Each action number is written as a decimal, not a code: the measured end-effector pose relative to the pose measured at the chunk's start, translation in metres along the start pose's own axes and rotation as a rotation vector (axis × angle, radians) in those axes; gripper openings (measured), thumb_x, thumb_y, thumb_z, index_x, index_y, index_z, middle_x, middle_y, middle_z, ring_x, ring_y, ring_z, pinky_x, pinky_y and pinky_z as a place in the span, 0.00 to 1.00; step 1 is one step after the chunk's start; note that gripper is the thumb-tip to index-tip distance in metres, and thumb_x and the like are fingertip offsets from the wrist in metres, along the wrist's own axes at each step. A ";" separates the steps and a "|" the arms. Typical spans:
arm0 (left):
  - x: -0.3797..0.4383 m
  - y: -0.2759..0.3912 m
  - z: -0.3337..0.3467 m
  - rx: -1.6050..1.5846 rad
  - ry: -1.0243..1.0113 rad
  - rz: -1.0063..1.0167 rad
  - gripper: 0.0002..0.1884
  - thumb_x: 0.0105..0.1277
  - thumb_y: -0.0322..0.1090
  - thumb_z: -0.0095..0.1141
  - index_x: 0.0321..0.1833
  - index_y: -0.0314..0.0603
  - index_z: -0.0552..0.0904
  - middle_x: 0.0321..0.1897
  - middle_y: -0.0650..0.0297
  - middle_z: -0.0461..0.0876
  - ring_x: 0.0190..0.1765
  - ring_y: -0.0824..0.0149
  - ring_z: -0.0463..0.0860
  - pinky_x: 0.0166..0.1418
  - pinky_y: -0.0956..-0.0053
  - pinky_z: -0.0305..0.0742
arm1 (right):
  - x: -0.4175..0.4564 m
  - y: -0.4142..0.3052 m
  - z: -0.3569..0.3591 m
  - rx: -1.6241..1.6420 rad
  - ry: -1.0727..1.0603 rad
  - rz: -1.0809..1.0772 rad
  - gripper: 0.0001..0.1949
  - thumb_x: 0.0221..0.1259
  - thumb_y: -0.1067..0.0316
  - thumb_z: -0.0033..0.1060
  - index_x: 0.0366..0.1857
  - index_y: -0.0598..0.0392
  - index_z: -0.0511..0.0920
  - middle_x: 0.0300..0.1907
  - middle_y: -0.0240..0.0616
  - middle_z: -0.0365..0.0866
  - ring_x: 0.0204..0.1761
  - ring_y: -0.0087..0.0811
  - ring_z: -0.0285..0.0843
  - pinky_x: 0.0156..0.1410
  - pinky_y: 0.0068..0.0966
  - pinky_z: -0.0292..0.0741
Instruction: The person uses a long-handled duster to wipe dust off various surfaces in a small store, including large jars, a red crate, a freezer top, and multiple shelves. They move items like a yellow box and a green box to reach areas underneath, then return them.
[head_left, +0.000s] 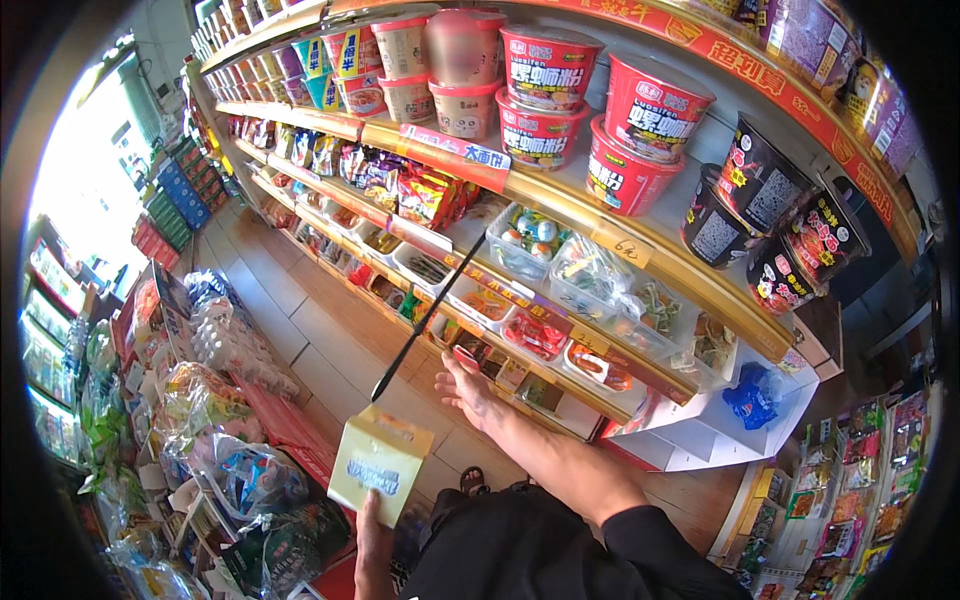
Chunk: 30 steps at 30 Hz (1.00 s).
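Observation:
My left hand (373, 544) grips the lower edge of a pale yellow cardboard box (384, 457), its thumb pressed on the printed front face. The left fingers are hidden behind the box. Reaching toward the lower shelves, my right hand (472, 394) has its fingers partly spread. A small red-and-white item (466, 358) shows at that hand's upper edge; I cannot tell whether it is held or lies behind. From the top of the box, a thin black rod or cord (427, 322) runs up toward the shelf.
Tiered shelves hold red instant-noodle tubs (551, 67), black noodle tubs (769, 176) and clear plastic bins (517, 251). Bagged goods (247, 472) and egg trays (232, 337) line the left side. Snack packets (844, 495) hang at right. A tiled floor (322, 330) runs between.

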<state>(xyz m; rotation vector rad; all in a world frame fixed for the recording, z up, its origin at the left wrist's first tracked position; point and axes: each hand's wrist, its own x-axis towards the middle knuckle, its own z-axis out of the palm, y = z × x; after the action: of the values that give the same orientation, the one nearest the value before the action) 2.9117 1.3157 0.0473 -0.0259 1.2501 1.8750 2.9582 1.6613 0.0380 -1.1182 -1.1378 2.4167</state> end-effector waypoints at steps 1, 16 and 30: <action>-0.006 0.001 -0.008 -0.051 -0.002 -0.013 0.29 0.80 0.43 0.57 0.76 0.32 0.68 0.65 0.54 0.80 0.63 0.59 0.82 0.70 0.60 0.78 | 0.027 0.007 0.004 0.030 0.029 0.039 0.53 0.61 0.22 0.65 0.82 0.49 0.59 0.64 0.43 0.78 0.62 0.36 0.79 0.63 0.40 0.75; -0.033 0.041 -0.020 -0.193 0.312 0.078 0.17 0.82 0.40 0.56 0.63 0.36 0.80 0.47 0.56 0.88 0.49 0.64 0.88 0.52 0.67 0.85 | 0.081 -0.051 0.121 0.556 0.219 -0.178 0.21 0.80 0.40 0.54 0.30 0.41 0.71 0.16 0.21 0.56 0.16 0.22 0.55 0.24 0.27 0.60; 0.032 0.042 -0.034 0.010 0.178 0.288 0.27 0.82 0.46 0.52 0.75 0.35 0.70 0.64 0.53 0.82 0.62 0.56 0.84 0.67 0.58 0.79 | -0.002 -0.097 0.067 0.108 0.090 -0.287 0.17 0.81 0.49 0.57 0.35 0.51 0.76 0.17 0.21 0.63 0.13 0.16 0.57 0.18 0.19 0.58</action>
<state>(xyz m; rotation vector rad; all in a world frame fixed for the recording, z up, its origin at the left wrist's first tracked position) 2.8500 1.3050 0.0471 -0.0079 1.4459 2.1510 2.9011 1.6877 0.1384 -0.9484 -1.0460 2.1584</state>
